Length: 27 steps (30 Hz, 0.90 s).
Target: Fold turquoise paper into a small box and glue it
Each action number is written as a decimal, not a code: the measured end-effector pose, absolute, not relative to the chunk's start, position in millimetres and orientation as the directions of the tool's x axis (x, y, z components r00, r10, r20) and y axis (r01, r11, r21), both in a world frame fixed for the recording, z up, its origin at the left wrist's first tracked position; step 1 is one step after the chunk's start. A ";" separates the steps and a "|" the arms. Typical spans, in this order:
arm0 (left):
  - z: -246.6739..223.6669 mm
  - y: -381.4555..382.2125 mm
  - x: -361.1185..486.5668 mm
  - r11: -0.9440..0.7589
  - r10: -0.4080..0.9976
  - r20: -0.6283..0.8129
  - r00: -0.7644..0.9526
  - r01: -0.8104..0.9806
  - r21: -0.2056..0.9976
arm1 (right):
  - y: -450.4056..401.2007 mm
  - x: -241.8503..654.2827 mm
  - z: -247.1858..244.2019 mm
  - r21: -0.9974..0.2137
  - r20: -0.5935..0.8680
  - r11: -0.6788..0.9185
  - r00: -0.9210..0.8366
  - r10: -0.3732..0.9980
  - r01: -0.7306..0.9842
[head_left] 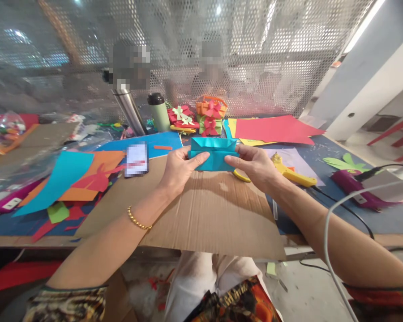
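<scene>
A small folded piece of blue paper (213, 154), shaped like an open-topped box or pouch, is held up over the brown cardboard sheet (218, 214). My left hand (183, 167) grips its left end, thumb on the near face and fingers behind. On the right end my right hand (253, 163) pinches it the same way. A gold bead bracelet is on my left wrist. Just behind the right hand lies a yellow glue gun (293, 173), and a yellow-handled tool (242, 175) shows partly below the paper.
Coloured paper (58, 179) and a phone (136, 159) lie left. Behind stand a steel flask (130, 112), a green bottle (159, 114) and small paper baskets (211, 116). Red sheets (272, 129) are back right. A white cable (327, 232) crosses before my right forearm.
</scene>
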<state>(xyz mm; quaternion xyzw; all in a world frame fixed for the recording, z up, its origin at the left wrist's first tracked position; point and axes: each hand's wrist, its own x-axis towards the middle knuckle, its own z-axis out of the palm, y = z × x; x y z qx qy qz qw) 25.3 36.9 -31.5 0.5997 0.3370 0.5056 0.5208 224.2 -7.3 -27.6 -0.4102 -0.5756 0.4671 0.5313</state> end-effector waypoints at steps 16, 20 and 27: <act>-33.6 30.5 29.3 0.006 0.893 0.111 0.437 -0.258 0.966 | -5.7 223.5 -32.3 -0.960 0.278 0.279 -0.104 0.955 -0.006; -32.2 30.8 28.6 0.011 0.919 0.087 0.385 -0.245 0.969 | -4.5 227.2 -37.6 -0.881 0.456 0.432 0.098 0.885 0.194; -31.6 30.5 29.8 0.045 0.904 0.075 0.421 -0.267 0.963 | -4.5 233.7 -38.4 -0.666 0.663 0.558 0.049 0.747 0.494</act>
